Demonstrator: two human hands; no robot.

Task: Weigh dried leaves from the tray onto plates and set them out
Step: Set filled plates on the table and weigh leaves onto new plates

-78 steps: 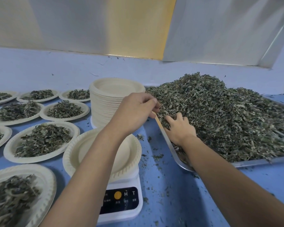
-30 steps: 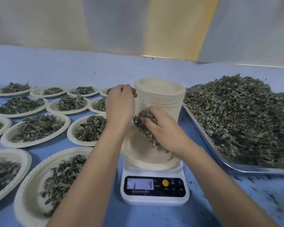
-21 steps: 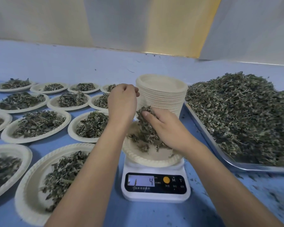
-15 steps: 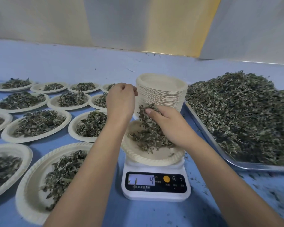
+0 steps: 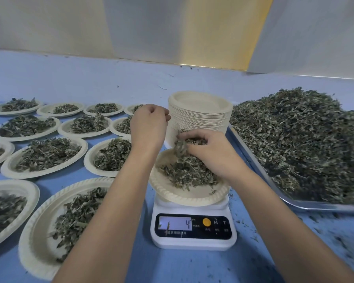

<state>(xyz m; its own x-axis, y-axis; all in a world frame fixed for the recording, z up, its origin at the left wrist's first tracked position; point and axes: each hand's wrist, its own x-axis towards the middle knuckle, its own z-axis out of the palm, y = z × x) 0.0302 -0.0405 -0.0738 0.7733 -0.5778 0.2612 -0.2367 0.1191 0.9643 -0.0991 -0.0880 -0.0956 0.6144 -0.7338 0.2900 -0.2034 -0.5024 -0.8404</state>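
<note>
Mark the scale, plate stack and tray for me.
scale (image 5: 193, 225): head view, on its display panel.
plate stack (image 5: 199, 119): head view, on the stack's front side.
tray (image 5: 323, 207): head view, on its bare near rim.

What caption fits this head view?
Right hand grips dried leaves over the plate on the scale; left hand curled alongside.

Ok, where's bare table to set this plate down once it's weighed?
Bare table lies right of the scale, on the near side of the tray, strewn with leaf crumbs. Left of the scale, filled plates sit almost rim to rim.
</note>
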